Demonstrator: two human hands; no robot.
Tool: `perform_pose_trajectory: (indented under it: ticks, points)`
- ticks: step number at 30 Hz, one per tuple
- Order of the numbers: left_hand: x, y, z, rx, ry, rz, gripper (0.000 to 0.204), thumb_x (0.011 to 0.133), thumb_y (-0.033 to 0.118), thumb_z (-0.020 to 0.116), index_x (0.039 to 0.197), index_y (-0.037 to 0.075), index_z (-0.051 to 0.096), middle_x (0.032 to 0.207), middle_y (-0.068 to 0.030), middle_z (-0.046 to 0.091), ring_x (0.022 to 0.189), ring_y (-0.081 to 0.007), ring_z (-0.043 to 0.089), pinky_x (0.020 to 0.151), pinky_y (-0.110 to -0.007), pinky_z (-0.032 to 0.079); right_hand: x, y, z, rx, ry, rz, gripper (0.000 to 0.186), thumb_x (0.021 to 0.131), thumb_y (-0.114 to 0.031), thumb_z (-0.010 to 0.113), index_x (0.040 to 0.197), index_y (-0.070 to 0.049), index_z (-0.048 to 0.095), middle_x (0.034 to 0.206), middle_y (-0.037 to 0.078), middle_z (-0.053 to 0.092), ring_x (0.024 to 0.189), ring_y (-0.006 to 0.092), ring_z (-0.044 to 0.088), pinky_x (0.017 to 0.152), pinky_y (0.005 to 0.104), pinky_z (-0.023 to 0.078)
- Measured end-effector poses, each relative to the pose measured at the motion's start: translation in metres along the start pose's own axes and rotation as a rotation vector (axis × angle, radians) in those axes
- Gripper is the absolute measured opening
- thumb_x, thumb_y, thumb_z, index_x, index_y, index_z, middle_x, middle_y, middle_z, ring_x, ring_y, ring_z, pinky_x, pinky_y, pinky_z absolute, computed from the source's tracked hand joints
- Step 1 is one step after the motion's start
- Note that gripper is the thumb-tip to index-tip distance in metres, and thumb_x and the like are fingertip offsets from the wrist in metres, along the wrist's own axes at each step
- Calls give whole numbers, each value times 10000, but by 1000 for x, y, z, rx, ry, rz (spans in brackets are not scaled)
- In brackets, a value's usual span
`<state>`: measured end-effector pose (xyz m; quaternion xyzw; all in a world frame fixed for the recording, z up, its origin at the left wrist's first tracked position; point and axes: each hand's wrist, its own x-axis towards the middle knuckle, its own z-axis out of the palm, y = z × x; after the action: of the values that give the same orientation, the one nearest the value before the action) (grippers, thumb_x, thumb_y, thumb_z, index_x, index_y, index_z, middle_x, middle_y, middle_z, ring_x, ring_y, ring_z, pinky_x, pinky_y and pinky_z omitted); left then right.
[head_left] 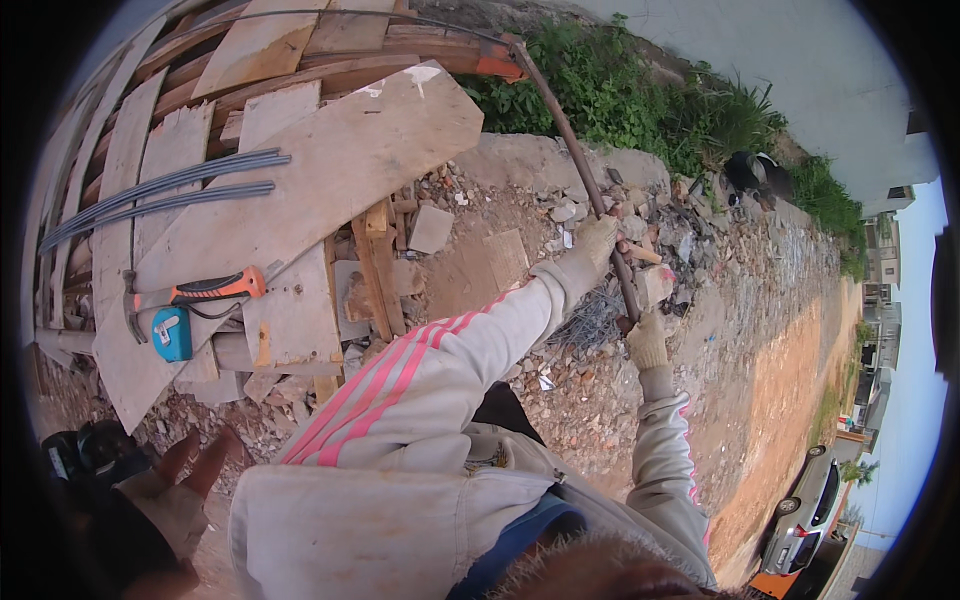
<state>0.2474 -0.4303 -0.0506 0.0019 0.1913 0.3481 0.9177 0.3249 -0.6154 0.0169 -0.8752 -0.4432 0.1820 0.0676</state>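
Note:
Both my hands wear off-white knit gloves and are closed round a long brown metal bar point(568, 130). My left hand point(597, 243) grips it farther up, and my right hand point(647, 340) is wrapped round its near end. At its far end the bar meets an orange-painted piece point(497, 62) at the timber's edge. A thin dark rod point(400, 14) runs along the top of the timber to that same spot; how they are joined is too small to tell. Below my hands lies a tangle of grey wire pieces point(590, 325) on the rubble.
On the plank bench to the left lie several grey steel rods point(170, 195), an orange-black hammer point(215, 290) and a teal tape measure point(172, 334). At lower left are another person's bare limbs point(200, 465). Rubble point(560, 410) covers the ground; a silver car point(805, 510) stands at right.

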Motion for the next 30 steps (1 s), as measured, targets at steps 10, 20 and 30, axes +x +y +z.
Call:
perform_pose_trajectory:
  ticks: [10, 20, 30]
  points:
    - [-137, 100, -43, 587, 149, 99, 222, 1049, 271, 574, 1151, 75, 595, 781, 11, 536, 612, -139, 555, 607, -349, 529, -107, -129, 78, 1132, -721, 362, 417, 959, -364, 757, 757, -149, 462, 530, -38, 381, 386, 108, 356, 400, 316, 332]
    - [-202, 197, -72, 845, 224, 116, 230, 1029, 276, 601, 1143, 77, 582, 773, 10, 553, 566, -105, 547, 506, -301, 499, -152, -228, 208, 1820, -1214, 436, 266, 1043, -404, 575, 879, -215, 485, 623, -37, 415, 473, 151, 400, 529, 424, 418]
    - [-145, 92, -34, 747, 305, 380, 221, 1024, 265, 635, 982, 63, 555, 746, -5, 536, 548, -124, 546, 510, -309, 507, -104, -125, 93, 1385, -997, 291, 268, 949, -302, 753, 891, -127, 559, 579, -12, 465, 416, 141, 448, 427, 328, 403]
